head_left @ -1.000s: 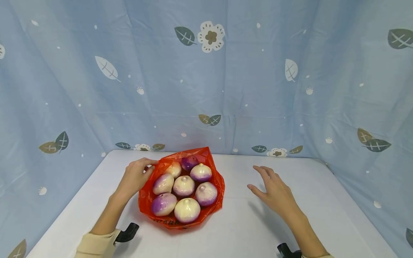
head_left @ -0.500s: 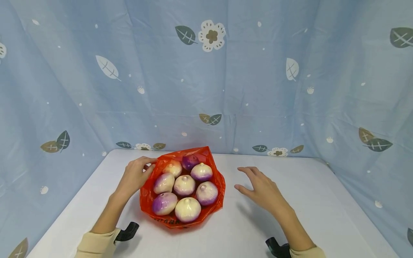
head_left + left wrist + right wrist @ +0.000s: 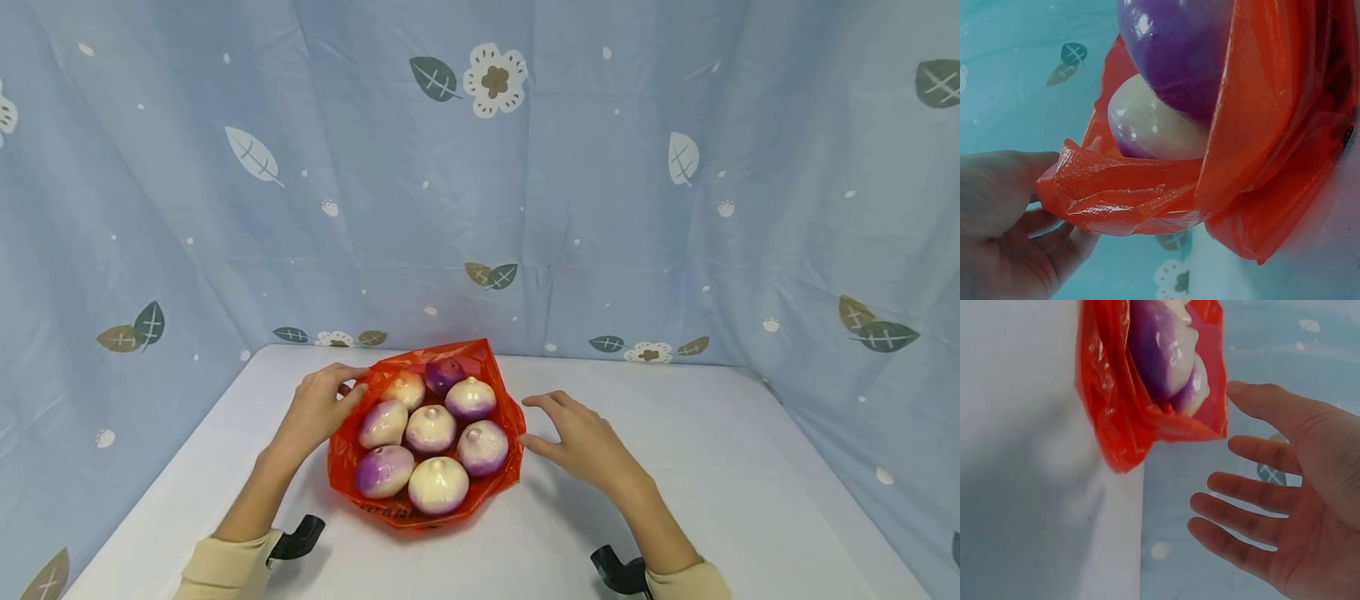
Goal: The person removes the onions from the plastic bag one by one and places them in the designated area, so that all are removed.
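A red plastic bag [image 3: 345, 467] stands on the table with its mouth spread wide. Several purple-and-white onions, glossy like models, fill it; one onion [image 3: 438, 486] sits at the front and a darker purple onion [image 3: 443, 376] at the back. My left hand [image 3: 321, 408] pinches the bag's left rim, and in the left wrist view a folded edge of the bag [image 3: 1129, 194] lies between thumb and fingers. My right hand [image 3: 588, 442] is at the bag's right rim, fingers spread. In the right wrist view its thumb tip [image 3: 1238, 387] is right beside the bag's edge.
A white table [image 3: 720, 467] extends to both sides of the bag. Behind it hangs a blue curtain [image 3: 600, 208] printed with leaves and flowers. Black wrist mounts [image 3: 298, 537] project from the cream sleeves [image 3: 228, 569].
My right hand has moved left across the table up to the bag's right rim. The left hand has stayed at the left rim, and the bag has hardly shifted.
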Action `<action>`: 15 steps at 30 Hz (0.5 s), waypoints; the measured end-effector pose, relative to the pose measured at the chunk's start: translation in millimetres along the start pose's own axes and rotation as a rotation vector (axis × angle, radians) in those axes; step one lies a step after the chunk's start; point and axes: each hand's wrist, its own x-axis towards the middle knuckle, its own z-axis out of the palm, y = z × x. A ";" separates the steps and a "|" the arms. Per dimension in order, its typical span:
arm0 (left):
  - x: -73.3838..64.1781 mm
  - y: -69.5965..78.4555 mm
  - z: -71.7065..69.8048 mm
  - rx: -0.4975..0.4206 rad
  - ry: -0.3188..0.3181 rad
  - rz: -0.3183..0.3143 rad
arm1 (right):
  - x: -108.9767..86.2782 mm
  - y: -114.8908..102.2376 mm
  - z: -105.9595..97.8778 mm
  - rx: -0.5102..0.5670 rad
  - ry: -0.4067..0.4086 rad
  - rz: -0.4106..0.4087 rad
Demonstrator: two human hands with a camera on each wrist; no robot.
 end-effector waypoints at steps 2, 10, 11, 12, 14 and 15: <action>0.2 -0.1 0.3 -0.002 -0.003 -0.002 | 1.7 -3.2 1.5 0.016 -0.010 -0.002; 0.9 1.4 0.6 0.002 -0.014 -0.005 | 2.2 -7.7 17.2 0.051 -0.005 -0.065; 0.9 1.7 0.5 0.004 -0.013 -0.004 | 2.4 -8.6 19.1 0.054 -0.005 -0.076; 0.8 1.8 0.5 0.007 -0.012 -0.003 | 2.5 -9.6 20.8 0.054 -0.006 -0.088; 0.4 2.1 0.4 0.015 -0.010 0.003 | 2.7 -11.5 24.5 0.058 -0.007 -0.106; -0.1 2.2 0.3 0.018 -0.010 0.006 | 2.4 -12.6 26.0 0.062 -0.007 -0.114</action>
